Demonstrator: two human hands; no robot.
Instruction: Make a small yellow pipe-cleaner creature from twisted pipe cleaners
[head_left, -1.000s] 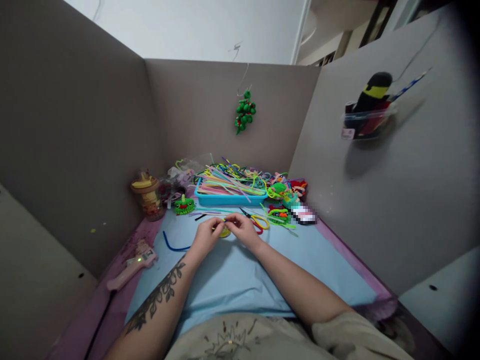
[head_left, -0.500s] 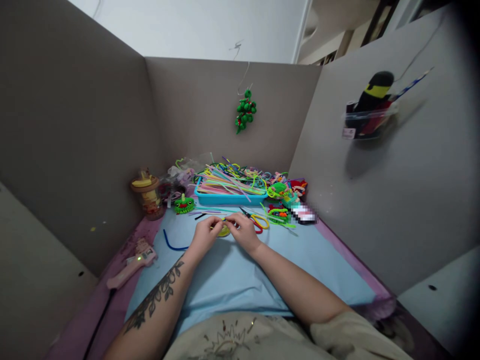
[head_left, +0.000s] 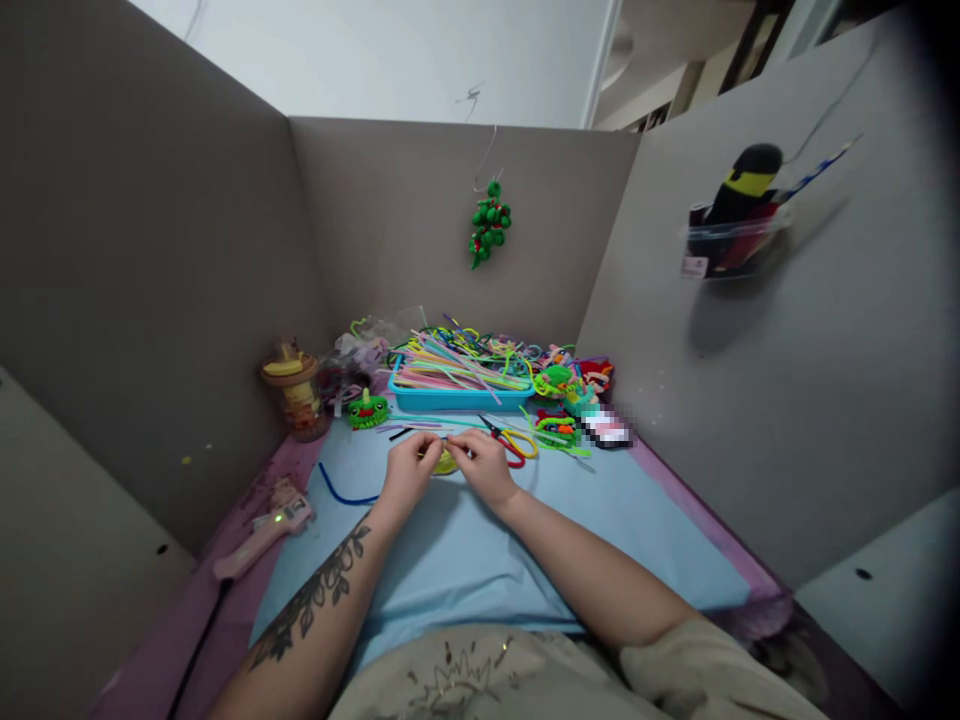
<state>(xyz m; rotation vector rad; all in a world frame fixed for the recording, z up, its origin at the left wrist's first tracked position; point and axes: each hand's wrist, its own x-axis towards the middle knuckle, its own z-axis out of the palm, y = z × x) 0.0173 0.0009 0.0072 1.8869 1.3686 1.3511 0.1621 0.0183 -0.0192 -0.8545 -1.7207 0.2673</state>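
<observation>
My left hand (head_left: 411,467) and my right hand (head_left: 482,464) meet over the cloth, thumbs and fingers pinched almost together. Between and below the fingertips shows a yellow pipe cleaner piece (head_left: 447,462), apparently bent into a loop; the fingers hide part of it. A blue pipe cleaner (head_left: 346,498) trails out leftward from under my left hand, its far end curving up. Just beyond my right hand lie scissors (head_left: 517,443) with red and yellow handles, blades apart. Loose pipe cleaners (head_left: 420,424) lie behind the hands.
A blue tray (head_left: 465,400) heaped with pipe cleaners stands at the back. Left are a green frog-like figure (head_left: 368,410), a lidded cup (head_left: 294,395) and a pink glue gun (head_left: 266,535). Fuzzy figures (head_left: 556,425) and a blurred phone (head_left: 607,428) lie right. Grey panels (head_left: 450,290) enclose the table.
My hands have shifted slightly left, fingertips still together. The blue pipe cleaner's free end has swung a little left. The blue bit between the fingertips is now more hidden.
</observation>
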